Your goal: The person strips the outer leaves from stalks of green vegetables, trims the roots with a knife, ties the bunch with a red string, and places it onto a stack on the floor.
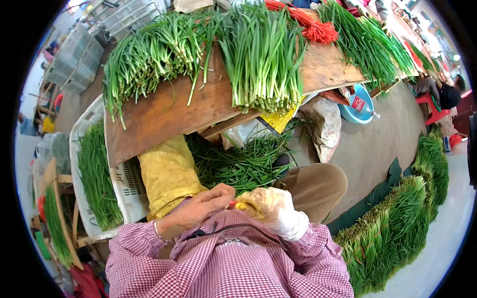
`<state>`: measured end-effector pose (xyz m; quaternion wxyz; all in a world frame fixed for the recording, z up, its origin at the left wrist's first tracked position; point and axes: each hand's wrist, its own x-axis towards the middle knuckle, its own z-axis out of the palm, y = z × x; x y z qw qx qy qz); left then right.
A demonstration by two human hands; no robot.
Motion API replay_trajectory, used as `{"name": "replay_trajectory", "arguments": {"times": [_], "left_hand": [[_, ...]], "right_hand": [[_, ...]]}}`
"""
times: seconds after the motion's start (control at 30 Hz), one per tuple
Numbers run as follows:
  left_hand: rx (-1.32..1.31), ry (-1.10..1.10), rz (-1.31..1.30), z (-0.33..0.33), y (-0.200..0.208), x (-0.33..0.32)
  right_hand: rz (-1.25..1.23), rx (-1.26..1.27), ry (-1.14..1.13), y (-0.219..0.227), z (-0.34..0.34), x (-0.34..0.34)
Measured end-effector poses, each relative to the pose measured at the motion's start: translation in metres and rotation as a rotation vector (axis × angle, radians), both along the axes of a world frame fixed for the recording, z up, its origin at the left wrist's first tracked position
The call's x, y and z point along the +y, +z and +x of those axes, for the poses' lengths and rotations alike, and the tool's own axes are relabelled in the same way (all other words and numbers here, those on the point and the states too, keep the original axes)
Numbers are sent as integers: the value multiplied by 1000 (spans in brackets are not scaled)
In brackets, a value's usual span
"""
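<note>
Close to my lap, my left hand (203, 205) is bare, with its fingers pinched together. My right hand (271, 206) wears a pale glove stained yellow, and its fingers are curled closed. Between the fingertips of both hands shows a small red piece (233, 203); most of it is hidden, so its kind cannot be told. Beyond my hands, a wooden board (159, 116) bears a spread pile of garlic chives (154, 54) on the left and a thick sheaf of garlic chives (266, 64) in the middle. Neither hand touches the chives.
Red ties (318, 31) lie on the board. Loose leaves (238, 164) cover the floor below it. A white crate (79, 134) with chives stands left, a blue basin (358, 111) right. Chive bundles (397, 223) line the right floor. Another person (449, 94) sits far right.
</note>
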<state>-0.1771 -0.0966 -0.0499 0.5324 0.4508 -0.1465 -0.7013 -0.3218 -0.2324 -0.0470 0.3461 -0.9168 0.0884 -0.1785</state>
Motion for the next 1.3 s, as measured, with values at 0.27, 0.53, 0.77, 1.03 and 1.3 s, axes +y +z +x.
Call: {"name": "replay_trajectory", "arguments": {"times": [0.27, 0.53, 0.77, 1.03, 1.3], "left_hand": [[194, 307, -427, -11, 15, -12], [-460, 171, -421, 22, -3, -32], [-586, 44, -375, 18, 12, -59], [-547, 56, -234, 17, -8, -49], [-534, 95, -193, 22, -7, -50]], "right_hand": [[377, -233, 48, 13, 11, 2], [771, -133, -243, 14, -27, -55], [103, -227, -118, 0, -11, -130], [6, -255, 49, -19, 17, -169], [77, -207, 24, -10, 12, -179]]}}
